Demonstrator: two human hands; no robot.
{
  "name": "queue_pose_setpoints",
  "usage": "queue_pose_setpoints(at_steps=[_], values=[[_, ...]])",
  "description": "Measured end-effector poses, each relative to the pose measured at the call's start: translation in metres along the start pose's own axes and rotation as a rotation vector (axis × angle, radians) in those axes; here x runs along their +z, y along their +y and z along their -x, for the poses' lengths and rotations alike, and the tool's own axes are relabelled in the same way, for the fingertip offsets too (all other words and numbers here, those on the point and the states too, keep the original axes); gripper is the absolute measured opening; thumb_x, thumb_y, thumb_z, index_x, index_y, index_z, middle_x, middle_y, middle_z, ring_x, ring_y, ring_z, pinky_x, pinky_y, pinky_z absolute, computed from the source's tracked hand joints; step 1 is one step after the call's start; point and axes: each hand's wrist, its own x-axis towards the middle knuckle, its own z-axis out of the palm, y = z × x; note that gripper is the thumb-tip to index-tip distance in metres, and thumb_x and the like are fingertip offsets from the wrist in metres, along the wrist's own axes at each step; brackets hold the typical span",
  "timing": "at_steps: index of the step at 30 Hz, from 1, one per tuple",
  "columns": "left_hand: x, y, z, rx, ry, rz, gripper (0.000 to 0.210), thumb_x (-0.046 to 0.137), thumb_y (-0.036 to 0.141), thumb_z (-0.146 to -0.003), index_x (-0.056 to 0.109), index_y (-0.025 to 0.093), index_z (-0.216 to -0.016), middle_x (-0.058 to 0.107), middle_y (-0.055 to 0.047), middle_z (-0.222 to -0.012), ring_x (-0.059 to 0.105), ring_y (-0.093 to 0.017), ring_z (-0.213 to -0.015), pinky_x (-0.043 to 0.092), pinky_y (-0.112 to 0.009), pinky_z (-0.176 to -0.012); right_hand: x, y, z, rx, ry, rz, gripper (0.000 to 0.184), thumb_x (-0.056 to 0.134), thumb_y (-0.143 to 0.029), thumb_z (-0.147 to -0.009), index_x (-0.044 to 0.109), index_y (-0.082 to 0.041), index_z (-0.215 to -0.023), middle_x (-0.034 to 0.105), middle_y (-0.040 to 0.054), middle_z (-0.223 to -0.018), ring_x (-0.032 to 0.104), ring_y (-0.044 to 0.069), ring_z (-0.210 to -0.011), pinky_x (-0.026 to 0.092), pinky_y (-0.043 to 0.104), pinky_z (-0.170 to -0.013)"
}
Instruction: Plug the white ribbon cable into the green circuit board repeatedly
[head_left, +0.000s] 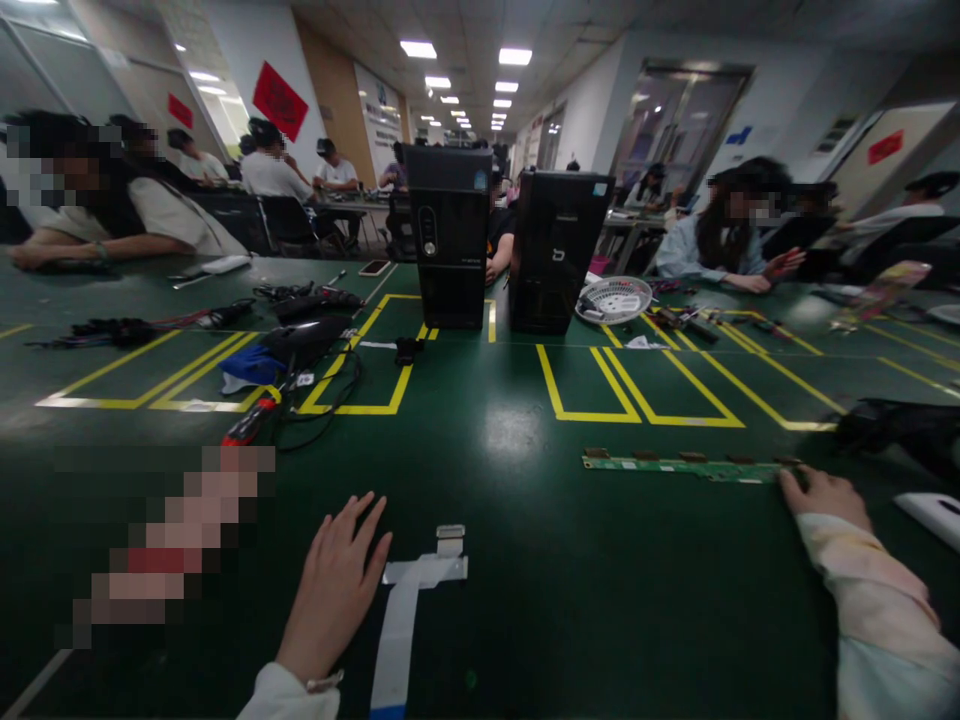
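Observation:
My left hand rests on the green table with its fingers stretched out and nothing in them. Just right of it lies a flat white ribbon cable with a connector at its far end and a blue tip near the bottom edge. My right hand is at the right end of a long, narrow green circuit board, its fingertips closed on that end. The board lies nearly level across the table, with several brown tabs along its far edge.
Two black computer towers stand at the back middle. Dark cables and a blue-and-black bundle lie left. A red-and-black handle is partly pixelated. Further right are a white round basket and a white object. Other people sit around.

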Motion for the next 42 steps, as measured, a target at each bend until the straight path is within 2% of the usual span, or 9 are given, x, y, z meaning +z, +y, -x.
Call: queue_pose_setpoints(at_steps=[3,6,14,19,22,26,32,38,42], values=[[0.000,0.000,0.000,-0.001,-0.004,0.006,0.053,0.030,0.044,-0.093,0.047,0.016,-0.135,0.047,-0.013,-0.140,0.038,-0.028,-0.133,0.031,-0.051,-0.108,-0.003,-0.017,0.008,0.056,-0.045,-0.008,0.061,0.036,-0.046,-0.088,0.065,0.003,-0.111,0.058,0.0338,-0.096,0.059,0.035,-0.084,0.040,0.043,-0.064],[0.000,-0.001,0.000,-0.003,-0.015,0.000,0.053,0.030,0.044,-0.094,0.047,0.015,-0.135,0.047,-0.013,-0.140,0.038,-0.029,-0.133,0.031,-0.052,-0.108,-0.008,-0.040,0.016,0.006,-0.062,-0.042,0.062,0.034,-0.047,-0.089,0.063,0.002,-0.115,0.057,0.0320,-0.095,0.058,0.035,-0.087,0.041,0.043,-0.068],[0.001,-0.001,0.000,0.000,-0.010,-0.010,0.053,0.030,0.043,-0.094,0.046,0.015,-0.136,0.046,-0.012,-0.141,0.037,-0.028,-0.133,0.029,-0.051,-0.109,-0.010,-0.120,0.045,-0.379,0.016,-0.170,0.052,0.036,-0.039,-0.089,0.067,-0.004,-0.112,0.056,0.0229,-0.100,0.053,0.032,-0.103,0.042,0.042,-0.090],[-0.001,0.000,-0.001,-0.011,-0.028,0.006,0.054,0.029,0.044,-0.093,0.046,0.016,-0.136,0.046,-0.013,-0.141,0.038,-0.029,-0.133,0.030,-0.052,-0.108,-0.017,-0.167,0.074,-0.598,0.061,-0.272,0.047,0.038,-0.045,-0.090,0.066,-0.016,-0.114,0.055,0.0157,-0.101,0.053,0.029,-0.105,0.046,0.045,-0.091],[-0.002,0.000,-0.001,-0.015,-0.026,0.017,0.054,0.030,0.045,-0.093,0.047,0.016,-0.135,0.046,-0.013,-0.141,0.038,-0.029,-0.133,0.029,-0.052,-0.109,-0.031,-0.192,0.093,-0.743,0.040,-0.376,0.050,0.038,-0.049,-0.091,0.064,-0.014,-0.118,0.053,0.0157,-0.102,0.054,0.028,-0.102,0.048,0.045,-0.089],[-0.002,0.001,0.000,-0.011,-0.010,0.023,0.054,0.030,0.044,-0.093,0.047,0.016,-0.135,0.047,-0.013,-0.141,0.038,-0.029,-0.133,0.029,-0.052,-0.109,-0.052,-0.223,0.115,-0.892,-0.057,-0.463,0.051,0.041,-0.048,-0.090,0.054,-0.016,-0.129,0.052,0.0156,-0.110,0.052,0.029,-0.109,0.047,0.047,-0.093],[-0.001,0.000,0.000,-0.004,-0.018,0.007,0.054,0.030,0.044,-0.093,0.047,0.015,-0.135,0.047,-0.013,-0.141,0.038,-0.029,-0.133,0.029,-0.052,-0.109,-0.070,-0.254,0.133,-1.055,-0.156,-0.535,0.048,0.043,-0.042,-0.092,0.047,-0.019,-0.133,0.051,0.0143,-0.122,0.049,0.027,-0.117,0.044,0.046,-0.098],[0.001,0.000,0.000,0.004,-0.001,-0.012,0.052,0.030,0.042,-0.094,0.047,0.015,-0.135,0.047,-0.013,-0.140,0.039,-0.029,-0.132,0.030,-0.051,-0.108,-0.075,-0.272,0.141,-1.089,-0.046,-0.566,0.039,0.041,-0.033,-0.092,0.053,-0.017,-0.126,0.051,0.0149,-0.125,0.045,0.027,-0.122,0.038,0.052,-0.103],[0.001,-0.001,0.000,0.017,0.019,-0.002,0.051,0.031,0.042,-0.094,0.047,0.016,-0.135,0.047,-0.012,-0.140,0.038,-0.028,-0.133,0.029,-0.050,-0.109,-0.082,-0.292,0.155,-1.191,-0.059,-0.588,0.039,0.041,-0.030,-0.092,0.052,-0.017,-0.127,0.048,0.0145,-0.133,0.039,0.026,-0.128,0.036,0.051,-0.105]])
